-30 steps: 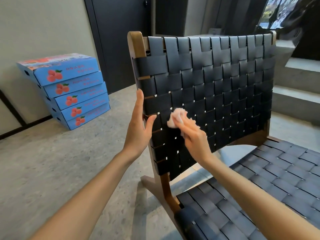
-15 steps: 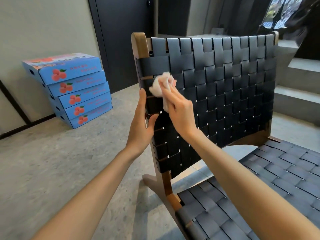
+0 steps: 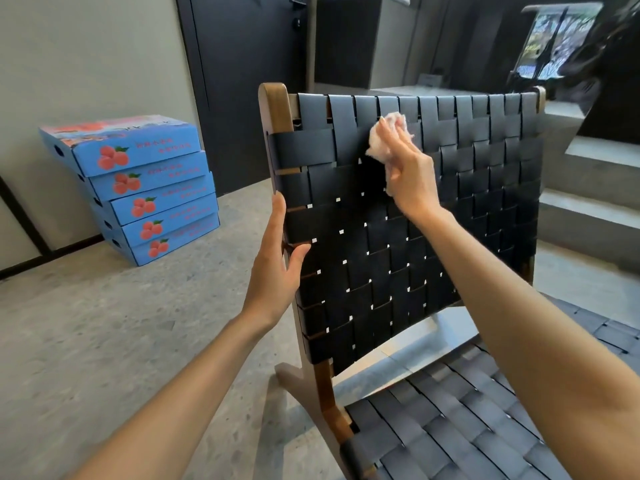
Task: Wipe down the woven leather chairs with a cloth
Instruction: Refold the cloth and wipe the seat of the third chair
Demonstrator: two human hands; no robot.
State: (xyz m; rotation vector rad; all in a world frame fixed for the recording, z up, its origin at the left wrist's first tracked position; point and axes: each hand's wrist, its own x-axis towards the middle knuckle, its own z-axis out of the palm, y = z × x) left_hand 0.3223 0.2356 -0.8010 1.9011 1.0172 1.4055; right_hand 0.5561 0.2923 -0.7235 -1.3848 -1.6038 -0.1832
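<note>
The right hand (image 3: 410, 174) presses a bunched pale cloth (image 3: 384, 140) flat-fingered against the upper left of the woven backrest (image 3: 450, 220), near the top rail. The left hand (image 3: 277, 268) braces the left wooden post (image 3: 275, 109), fingers extended, thumb hooked onto the weave, gripping nothing. Risk: excess pressure may tip the chair backward or snag cloth fibres in strap gaps.
</note>
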